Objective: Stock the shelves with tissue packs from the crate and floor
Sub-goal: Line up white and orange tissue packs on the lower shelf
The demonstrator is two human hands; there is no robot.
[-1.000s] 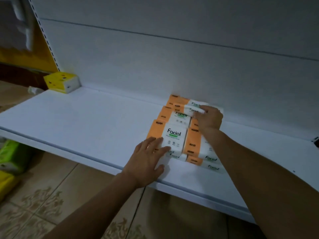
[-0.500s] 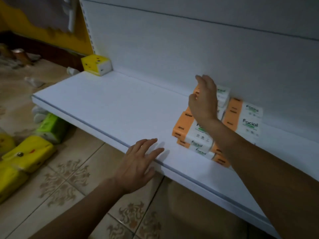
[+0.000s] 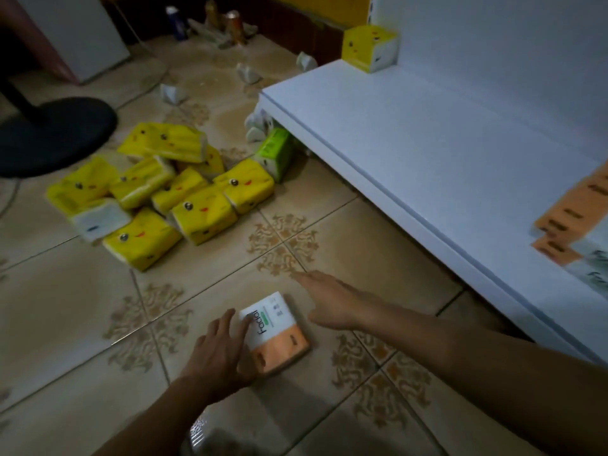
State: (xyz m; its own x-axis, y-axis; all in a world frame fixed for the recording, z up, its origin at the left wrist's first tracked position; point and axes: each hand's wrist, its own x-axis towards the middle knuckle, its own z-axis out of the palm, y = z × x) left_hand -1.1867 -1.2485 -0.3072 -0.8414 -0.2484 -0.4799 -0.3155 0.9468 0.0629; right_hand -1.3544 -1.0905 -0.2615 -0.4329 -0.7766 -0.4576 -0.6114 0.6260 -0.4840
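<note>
An orange-and-white "Facial" tissue pack (image 3: 279,334) lies flat on the tiled floor in front of me. My left hand (image 3: 223,353) rests on the pack's left edge with fingers spread, not closed around it. Just right of the pack, my right hand (image 3: 332,301) hovers open and flat, fingers pointing left. A pile of several yellow tissue packs (image 3: 148,199) sits on the floor further left. A green pack (image 3: 274,153) lies under the corner of the white shelf (image 3: 427,153). Orange packs (image 3: 572,218) stand on the shelf at the right edge.
A yellow tissue box (image 3: 368,47) sits at the shelf's back left corner. A black round chair base (image 3: 49,133) stands at the far left. Bottles (image 3: 210,21) and small white objects (image 3: 246,74) lie on the floor near the back wall.
Both hands left the orange packs on the shelf and came down to the floor. The view swung left and down; my left hand now touches a pack on the floor.
</note>
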